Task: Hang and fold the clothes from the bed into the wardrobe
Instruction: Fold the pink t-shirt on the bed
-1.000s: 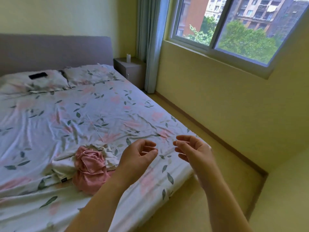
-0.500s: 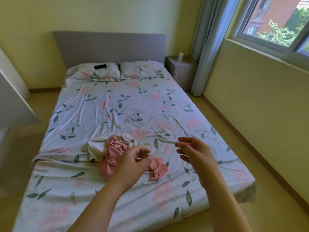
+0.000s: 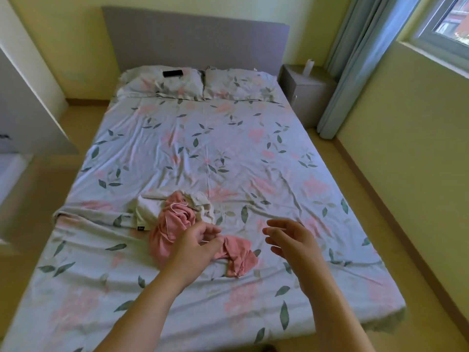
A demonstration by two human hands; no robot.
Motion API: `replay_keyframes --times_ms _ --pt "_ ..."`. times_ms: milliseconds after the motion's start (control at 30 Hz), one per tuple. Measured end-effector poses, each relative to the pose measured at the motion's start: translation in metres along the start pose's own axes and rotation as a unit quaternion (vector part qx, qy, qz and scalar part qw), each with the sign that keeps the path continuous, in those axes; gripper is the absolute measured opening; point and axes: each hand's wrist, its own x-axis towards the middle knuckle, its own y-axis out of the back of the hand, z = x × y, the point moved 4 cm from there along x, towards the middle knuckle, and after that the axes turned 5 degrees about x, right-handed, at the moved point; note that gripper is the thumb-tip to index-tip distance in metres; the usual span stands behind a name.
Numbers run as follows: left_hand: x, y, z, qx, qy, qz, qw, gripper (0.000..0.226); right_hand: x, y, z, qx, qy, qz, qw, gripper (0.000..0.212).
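Room: yellow walls, a window [image 3: 449,24] at the top right and a blue curtain [image 3: 355,59] hanging beside it.
Bed: the bed [image 3: 203,148] has a sheet with pink flowers and green leaves, and a grey headboard [image 3: 195,39] at the far end.
Pillows: two pillows [image 3: 198,83] lie side by side at the head edge; a small black thing [image 3: 172,73] rests on the left one.
Side table: a grey side table [image 3: 307,95] stands by the bed's far right corner.
Clothes: a crumpled pink cloth [image 3: 177,224] lies near the foot edge, a bit left of the middle, touching a white cloth [image 3: 149,208] bunched just behind it.
Left hand: the left hand [image 3: 195,247] is over the pink cloth with fingers curled in; I cannot tell if it grips the cloth.
Right hand: the right hand [image 3: 294,242] is above the sheet, just right of the pink cloth, fingers spread and holding nothing.
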Motion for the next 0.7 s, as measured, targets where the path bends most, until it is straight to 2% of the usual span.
replay_keyframes --times_ms 367,700 --pt "0.031 -0.044 0.003 -0.020 0.070 0.130 0.989 0.014 0.101 0.030 -0.012 -0.049 -0.005 -0.126 0.991 0.013" --pt "0.069 -0.015 -0.052 0.036 0.132 0.173 0.975 0.012 0.148 -0.006 0.016 -0.143 -0.025 -0.174 0.974 0.017"
